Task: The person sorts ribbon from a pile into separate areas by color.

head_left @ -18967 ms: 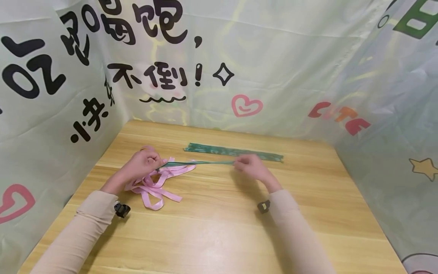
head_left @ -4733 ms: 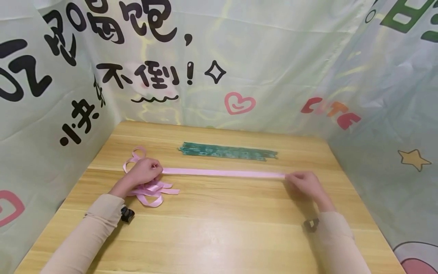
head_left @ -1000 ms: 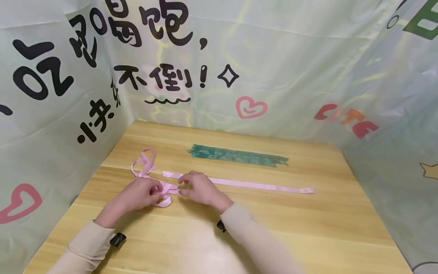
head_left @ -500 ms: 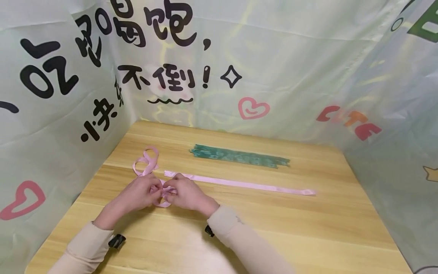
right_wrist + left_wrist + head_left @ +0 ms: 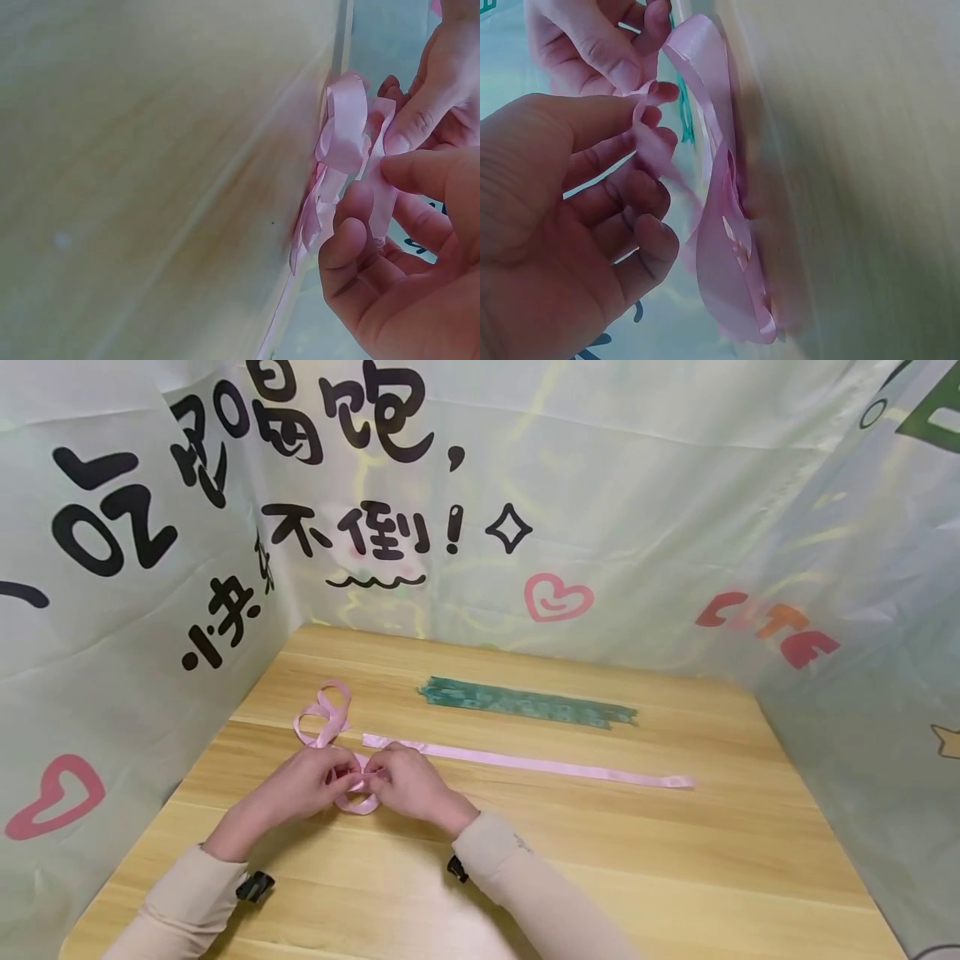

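Loops of pink ribbon (image 5: pixel 358 802) lie on the left part of the wooden table. Above them, my left hand (image 5: pixel 311 783) pinches a piece of pink ribbon between thumb and fingers. Close beside it, my right hand (image 5: pixel 411 785) pinches the same ribbon near one end. In the left wrist view, the held ribbon (image 5: pixel 656 154) hangs down from the fingertips towards the loops. The right wrist view shows the ribbon strip (image 5: pixel 382 195) between my right thumb and fingers. Both hands partly hide the pile in the head view.
One straight pink ribbon (image 5: pixel 525 763) lies flat behind the hands, running right. Further back, green ribbon strips (image 5: pixel 525 702) lie side by side. More pink loops (image 5: pixel 322 714) spread behind my left hand. Printed cloth walls (image 5: pixel 637 527) enclose the wooden table (image 5: pixel 675 860).
Earlier my hands stretched a green ribbon, then a pink one; the pink one now lies flat in front of the green strips. My right hand has moved left to meet my left hand at the pile.
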Demonstrator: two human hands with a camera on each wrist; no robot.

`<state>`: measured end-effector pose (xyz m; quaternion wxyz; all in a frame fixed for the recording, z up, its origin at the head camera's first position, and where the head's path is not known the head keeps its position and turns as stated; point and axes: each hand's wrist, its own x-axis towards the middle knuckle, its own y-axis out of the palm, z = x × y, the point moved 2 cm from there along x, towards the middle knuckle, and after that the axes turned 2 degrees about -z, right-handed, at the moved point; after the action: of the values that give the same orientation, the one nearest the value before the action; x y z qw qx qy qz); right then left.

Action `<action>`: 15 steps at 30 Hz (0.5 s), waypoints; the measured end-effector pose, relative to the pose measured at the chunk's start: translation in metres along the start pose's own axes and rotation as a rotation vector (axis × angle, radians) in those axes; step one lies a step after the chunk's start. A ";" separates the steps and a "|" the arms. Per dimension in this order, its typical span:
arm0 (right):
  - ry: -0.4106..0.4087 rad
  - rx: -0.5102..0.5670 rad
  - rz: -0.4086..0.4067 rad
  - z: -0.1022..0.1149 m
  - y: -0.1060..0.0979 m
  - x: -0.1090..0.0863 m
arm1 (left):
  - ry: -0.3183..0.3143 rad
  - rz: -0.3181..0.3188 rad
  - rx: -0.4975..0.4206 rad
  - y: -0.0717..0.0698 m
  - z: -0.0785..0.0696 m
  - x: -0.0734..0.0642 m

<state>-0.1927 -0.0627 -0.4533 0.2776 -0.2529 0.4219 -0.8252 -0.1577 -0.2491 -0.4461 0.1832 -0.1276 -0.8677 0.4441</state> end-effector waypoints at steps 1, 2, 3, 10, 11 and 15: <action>0.005 0.005 -0.001 -0.001 0.000 0.000 | 0.003 0.001 0.012 0.000 0.000 0.000; 0.007 0.012 0.000 -0.001 0.000 0.000 | 0.003 0.001 0.022 0.000 0.001 -0.001; 0.012 0.021 0.001 -0.001 0.001 0.000 | 0.000 0.005 0.025 0.000 0.001 -0.001; 0.035 0.036 -0.010 -0.004 -0.002 -0.001 | -0.040 0.004 0.036 -0.003 0.003 -0.003; 0.044 0.044 -0.006 -0.005 -0.003 -0.002 | -0.044 -0.002 0.045 -0.003 0.003 -0.003; 0.057 0.076 -0.004 -0.009 -0.006 -0.005 | -0.051 -0.020 0.078 -0.004 0.003 -0.003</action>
<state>-0.1969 -0.0516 -0.4541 0.2730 -0.2193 0.3973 -0.8482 -0.1565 -0.2547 -0.4447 0.1704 -0.1003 -0.8555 0.4786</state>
